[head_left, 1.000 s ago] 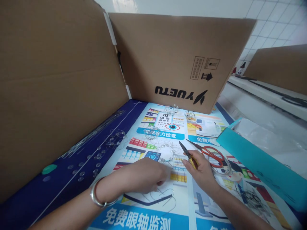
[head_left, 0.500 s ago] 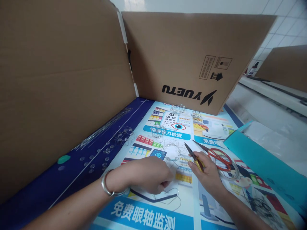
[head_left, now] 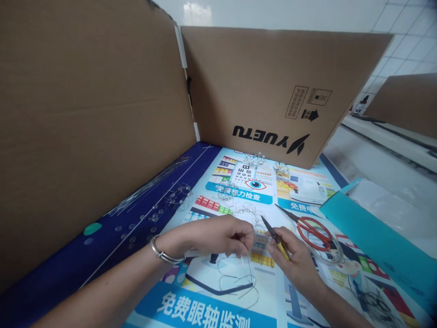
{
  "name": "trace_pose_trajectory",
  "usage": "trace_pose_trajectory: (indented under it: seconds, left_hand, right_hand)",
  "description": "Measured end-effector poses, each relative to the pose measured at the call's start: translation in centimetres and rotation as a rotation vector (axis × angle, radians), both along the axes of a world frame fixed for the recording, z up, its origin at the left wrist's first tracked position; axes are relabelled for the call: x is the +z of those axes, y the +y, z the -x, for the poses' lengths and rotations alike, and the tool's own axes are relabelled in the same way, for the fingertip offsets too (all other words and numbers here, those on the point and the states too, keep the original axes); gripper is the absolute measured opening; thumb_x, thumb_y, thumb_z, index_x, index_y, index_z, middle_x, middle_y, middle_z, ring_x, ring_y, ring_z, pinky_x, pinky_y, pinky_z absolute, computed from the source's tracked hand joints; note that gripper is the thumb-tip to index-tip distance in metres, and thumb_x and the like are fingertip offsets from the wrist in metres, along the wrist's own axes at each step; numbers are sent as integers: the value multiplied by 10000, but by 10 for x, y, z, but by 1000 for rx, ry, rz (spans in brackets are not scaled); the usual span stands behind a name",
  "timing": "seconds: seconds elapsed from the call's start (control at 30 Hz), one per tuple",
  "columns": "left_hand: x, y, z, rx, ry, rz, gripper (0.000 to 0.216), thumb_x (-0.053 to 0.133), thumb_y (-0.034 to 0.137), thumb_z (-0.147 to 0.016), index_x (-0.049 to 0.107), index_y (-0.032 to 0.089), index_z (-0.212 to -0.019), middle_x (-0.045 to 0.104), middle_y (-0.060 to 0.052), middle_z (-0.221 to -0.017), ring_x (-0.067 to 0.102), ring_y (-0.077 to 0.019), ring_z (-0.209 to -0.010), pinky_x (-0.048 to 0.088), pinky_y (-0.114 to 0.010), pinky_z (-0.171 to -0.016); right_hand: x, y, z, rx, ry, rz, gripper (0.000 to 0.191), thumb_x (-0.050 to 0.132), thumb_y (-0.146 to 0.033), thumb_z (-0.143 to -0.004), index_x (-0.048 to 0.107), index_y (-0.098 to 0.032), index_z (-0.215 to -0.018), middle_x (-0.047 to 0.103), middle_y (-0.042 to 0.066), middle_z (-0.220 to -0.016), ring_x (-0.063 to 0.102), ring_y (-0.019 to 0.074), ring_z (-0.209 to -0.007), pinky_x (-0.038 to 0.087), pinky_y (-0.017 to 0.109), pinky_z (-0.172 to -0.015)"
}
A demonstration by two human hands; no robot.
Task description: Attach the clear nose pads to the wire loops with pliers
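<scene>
- Left hand (head_left: pixel 211 234): fingertips pressed together, pinching a thin wire (head_left: pixel 243 266) just above the poster (head_left: pixel 205 310). Silver bangle (head_left: pixel 165 254) on the wrist.
- The wire hangs from the pinch and runs into loose loops lying on the poster, near side of both hands.
- Right hand (head_left: pixel 295 262): closed round the yellow handles of small pliers (head_left: pixel 275 234). The dark tip points far-left, just beside the left fingertips. Cannot tell whether the tip touches the wire.
- Red scissors (head_left: pixel 312 228): flat on the poster, just right of the right hand, blades pointing far-left, not touched.
- Teal carton (head_left: pixel 368 241): lying at the right edge of the poster, right of the scissors.
- Clear beads (head_left: pixel 153 217): scattered on the dark blue strip left of the left hand. A bundle of straight wires (head_left: pixel 150 182) lies beyond them, along the foot of the cardboard screen (head_left: pixel 85 114).
- Green disc (head_left: pixel 92 228): on the blue strip, further left, close to the screen.
- Small beaded wire pieces (head_left: pixel 254 159): on the far part of the poster, at the foot of the far cardboard panel (head_left: pixel 266 82).
</scene>
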State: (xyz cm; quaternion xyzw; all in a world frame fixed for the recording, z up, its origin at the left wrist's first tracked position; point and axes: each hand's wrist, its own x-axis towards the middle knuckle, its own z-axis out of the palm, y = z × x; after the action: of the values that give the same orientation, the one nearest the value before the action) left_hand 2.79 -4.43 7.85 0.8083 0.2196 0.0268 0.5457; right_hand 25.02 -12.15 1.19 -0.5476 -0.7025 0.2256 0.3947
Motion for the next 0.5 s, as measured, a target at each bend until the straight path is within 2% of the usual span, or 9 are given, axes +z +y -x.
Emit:
trace_pose_trajectory:
  seconds: [0.13, 0.23, 0.33, 0.5]
  left_hand:
    - [-10, -1, -6, 120, -149, 268, 73, 548, 213, -768, 510, 166, -807, 537, 35, -656, 443, -68, -521, 361, -182, -490]
    - [-21, -1, -12, 271, -222, 362, 142, 580, 260, -755, 497, 159, -810, 501, 53, -597, 421, -55, -474, 343, -175, -461]
    - [-27, -1, -18, 332, -257, 408, 186, 611, 292, -740, 505, 154, -805, 506, 53, -575, 427, -53, -457, 341, -176, -453]
    - [-30, -7, -24, 390, -298, 507, 196, 619, 300, -740, 503, 149, -787, 532, 43, -599, 435, -48, -449, 340, -178, -453]
  right_hand:
    - [13, -9, 12, 143, 107, 137, 212, 525, -301, -780, 554, -197, -962, 576, 26, -803, 552, 157, -715, 471, 265, -647]
    - [18, -15, 18, 220, 116, 107, 224, 528, -273, -767, 551, -198, -977, 568, 35, -840, 528, 146, -689, 459, 265, -639]
    - [19, -17, 19, 179, 122, 75, 204, 537, -279, -779, 546, -205, -969, 552, 17, -803, 512, 135, -673, 442, 249, -625]
    - [22, -17, 15, 117, 154, 168, 146, 485, -336, -836, 536, -200, -848, 536, -12, -707, 498, 118, -632, 414, 221, -583]
